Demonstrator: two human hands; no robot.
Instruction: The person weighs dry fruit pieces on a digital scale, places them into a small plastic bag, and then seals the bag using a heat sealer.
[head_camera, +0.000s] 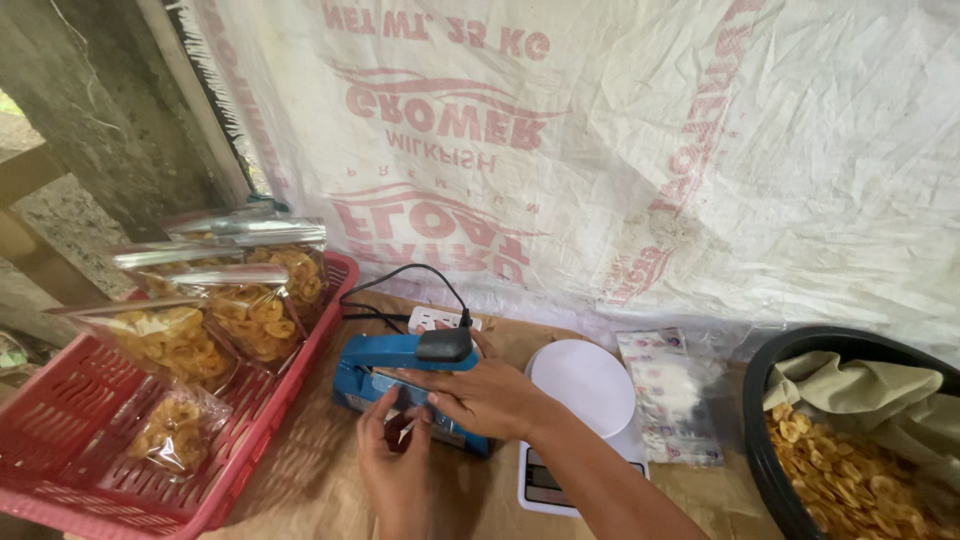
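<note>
Both hands meet at the blue sealer (400, 375): left hand (397, 470) pinches a small clear bag (405, 430), hardly visible, at its front; right hand (490, 397) presses flat on the arm. Beside it sit a white scale (585, 400) and a flat packet stack (668, 395). Left, a red crate (60, 440) holds clear chip bags (215, 310). Right, a black tub (765, 440) of chips is cut off. Behind hangs a white sack sheet (700, 130) with red print.

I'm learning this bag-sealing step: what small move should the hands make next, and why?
Probably press the blue heat sealer's arm down. The right hand already rests on the sealer, and the left hand appears to hold a small clear bag's mouth at its jaw, though the bag is hard to make out.
</note>
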